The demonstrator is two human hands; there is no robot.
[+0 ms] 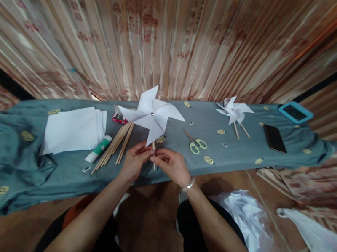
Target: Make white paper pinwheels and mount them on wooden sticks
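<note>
A white paper pinwheel (pixel 159 121) with a silvery pin at its centre stands upright on a thin wooden stick in front of me. My left hand (pixel 136 158) is closed around the stick just below the paper blades. From the other side my right hand (pixel 173 165) pinches the same stick, fingertips meeting those of the left. The stick's lower end shows beneath the fingers. Right of the hands lie green-handled scissors (pixel 196 145). Left of them are several loose wooden sticks (pixel 113 145), a green and white glue stick (pixel 98 149) and a small red box of pins (pixel 119 116).
A stack of white paper (pixel 73 130) lies on the grey-green cloth (pixel 182 136) at left. Toward the right are finished pinwheels (pixel 234 110), a dark phone (pixel 274 138) and a blue-framed device (pixel 296 112). A plastic bag of white paper (pixel 248 217) sits on the floor.
</note>
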